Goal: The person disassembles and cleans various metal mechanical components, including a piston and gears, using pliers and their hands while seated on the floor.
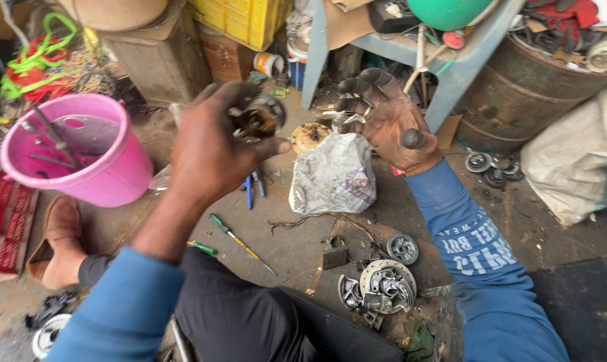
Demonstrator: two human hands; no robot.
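Blue sleeves and dark trousers (250, 315) fill the bottom of the frame, the floor (296, 241) beyond strewn with parts. Up at centre, a rusty motor part (255, 121) is gripped in the left hand (213, 144), fingers closed round it with a dark round disc showing behind. Just to its right, a small shiny metal piece (347, 121) is pinched in the greasy right hand (387, 124), fingers curled narrow; the two pieces are held near each other but apart.

Below the hands, a crumpled newspaper bundle (333, 175) is seen on the floor, a green screwdriver (239, 243) lower left of it, and a perforated disc (387, 287) with a pulley (402, 248) at lower centre. A pink bucket (109, 174) with tools sits at the left.

The step in hand is judged to be taking apart or fitting the small piece at the motor part. For the next move, the two pieces would need to be lined up closely and the left grip kept firm.
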